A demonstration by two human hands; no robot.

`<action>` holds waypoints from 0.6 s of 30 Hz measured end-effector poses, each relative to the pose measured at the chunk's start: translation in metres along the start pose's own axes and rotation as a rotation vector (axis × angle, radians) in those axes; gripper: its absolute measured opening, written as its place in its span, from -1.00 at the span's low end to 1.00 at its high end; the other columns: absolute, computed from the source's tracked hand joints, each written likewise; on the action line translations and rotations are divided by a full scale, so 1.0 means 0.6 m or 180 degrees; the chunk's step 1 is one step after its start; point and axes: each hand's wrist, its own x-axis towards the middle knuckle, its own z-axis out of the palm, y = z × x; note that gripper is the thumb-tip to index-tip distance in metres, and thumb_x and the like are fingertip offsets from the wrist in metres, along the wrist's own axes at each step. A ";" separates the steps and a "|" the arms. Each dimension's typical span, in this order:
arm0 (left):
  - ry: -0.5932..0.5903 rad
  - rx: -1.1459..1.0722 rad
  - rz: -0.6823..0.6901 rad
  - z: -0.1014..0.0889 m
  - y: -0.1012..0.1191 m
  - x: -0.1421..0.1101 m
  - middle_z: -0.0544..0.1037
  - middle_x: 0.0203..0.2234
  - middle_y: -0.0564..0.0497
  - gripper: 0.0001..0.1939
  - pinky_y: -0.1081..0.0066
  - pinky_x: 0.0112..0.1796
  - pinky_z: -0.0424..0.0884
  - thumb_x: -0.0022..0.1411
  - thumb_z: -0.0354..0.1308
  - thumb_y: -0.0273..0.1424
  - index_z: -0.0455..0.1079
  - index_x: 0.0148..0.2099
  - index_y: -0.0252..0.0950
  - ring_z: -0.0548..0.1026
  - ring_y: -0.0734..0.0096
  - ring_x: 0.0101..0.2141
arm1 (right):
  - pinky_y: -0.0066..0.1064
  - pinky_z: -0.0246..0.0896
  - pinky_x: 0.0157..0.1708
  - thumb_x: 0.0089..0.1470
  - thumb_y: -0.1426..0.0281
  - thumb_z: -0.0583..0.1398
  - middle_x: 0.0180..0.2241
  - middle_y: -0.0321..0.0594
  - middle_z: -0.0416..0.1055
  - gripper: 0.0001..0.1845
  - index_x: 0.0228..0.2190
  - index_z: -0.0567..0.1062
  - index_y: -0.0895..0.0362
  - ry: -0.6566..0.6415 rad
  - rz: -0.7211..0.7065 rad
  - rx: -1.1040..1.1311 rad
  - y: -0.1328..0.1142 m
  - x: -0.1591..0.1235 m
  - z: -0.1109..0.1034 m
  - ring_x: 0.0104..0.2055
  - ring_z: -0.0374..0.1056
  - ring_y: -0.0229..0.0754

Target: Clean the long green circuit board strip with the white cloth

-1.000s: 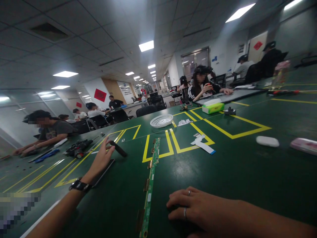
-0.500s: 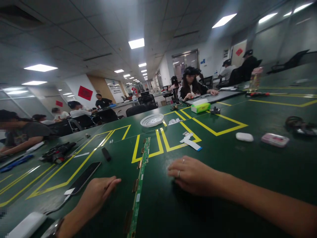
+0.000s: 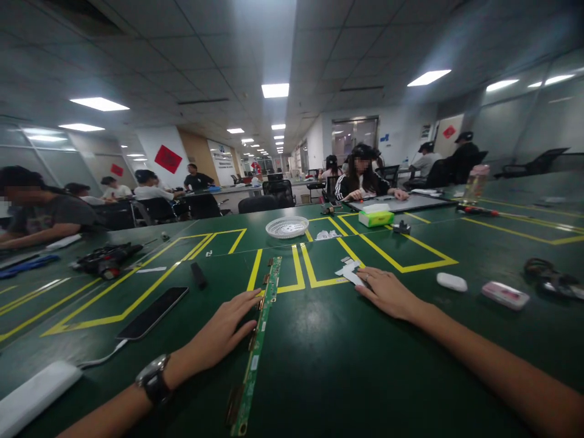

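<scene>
A long, narrow green circuit board (image 3: 258,353) with brown flexible tabs along its left edge lies on the green table (image 3: 328,377). Fingers outstretched, my left hand (image 3: 223,325) reaches to the board's left edge near its upper half; whether it presses on the board I cannot tell. White flat ribbon cables (image 3: 349,269) lie at the yellow tape ahead and to the right. My right hand (image 3: 385,292) rests over their near end, fingers extended and spread, covering part of them. Neither hand has closed around anything.
A white plastic basket (image 3: 287,228) and a green tissue pack (image 3: 376,217) stand farther back. To the left lie a phone (image 3: 152,312), a white power bank (image 3: 39,395) and a black stick-shaped item (image 3: 198,275). White and pink cases (image 3: 505,295) are right. A person (image 3: 362,176) sits opposite.
My left hand has moved forward and right to the circuit board, its fingers stretching out. My right hand has gone forward and right onto the ribbon cables. The view has tilted up slightly.
</scene>
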 end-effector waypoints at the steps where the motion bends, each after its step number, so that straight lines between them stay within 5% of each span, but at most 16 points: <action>1: -0.0040 -0.0008 0.0020 0.001 -0.003 0.010 0.12 0.35 -0.04 -0.48 0.07 0.22 0.17 0.46 -0.05 -0.24 0.01 0.40 -0.08 0.15 0.18 0.29 | 0.02 0.06 0.17 0.29 0.03 -0.09 0.21 0.05 0.27 -0.35 0.14 0.38 0.20 0.0042 -0.0014 -0.0002 -0.005 0.003 -0.002 0.27 0.13 0.13; 5: -0.0017 -0.0066 0.0069 0.012 -0.015 0.053 0.13 0.34 -0.10 -0.54 0.09 0.19 0.18 0.46 -0.06 -0.23 0.15 0.34 -0.16 0.16 0.15 0.28 | -0.06 0.02 0.22 0.30 0.09 -0.06 0.25 0.05 0.20 -0.36 0.23 0.26 0.22 0.0427 0.0115 -0.0111 -0.008 0.028 -0.004 0.30 0.08 0.06; 10: -0.0022 -0.0080 0.0112 0.027 0.001 0.071 0.25 0.28 -0.12 -0.53 0.05 0.20 0.11 0.45 -0.05 -0.16 0.23 0.31 -0.19 0.14 0.10 0.29 | -0.06 -0.03 0.24 0.34 0.14 -0.09 0.23 -0.01 0.25 -0.45 0.14 0.38 0.17 0.0032 0.0159 -0.0025 -0.023 0.047 -0.001 0.29 0.11 0.02; 14: 0.0132 -0.0172 0.0301 0.021 0.046 0.041 0.38 0.18 -0.09 -0.56 0.06 0.16 0.16 0.36 0.07 -0.06 0.38 0.18 -0.12 0.28 0.06 0.18 | -0.07 0.01 0.22 0.35 0.23 -0.06 0.07 -0.08 0.44 -0.57 0.00 0.49 0.12 -0.0074 -0.0749 0.0516 -0.097 0.033 -0.003 0.20 0.23 -0.03; 18: 0.0229 -0.0186 0.0177 0.009 0.070 0.017 0.43 0.10 -0.07 -0.60 0.09 0.10 0.22 0.34 0.11 -0.10 0.39 0.13 -0.15 0.35 0.06 0.10 | -0.10 0.03 0.20 0.30 0.25 0.06 0.16 -0.07 0.33 -0.60 0.10 0.40 0.10 -0.0280 -0.1360 0.0661 -0.179 0.019 0.000 0.21 0.20 -0.03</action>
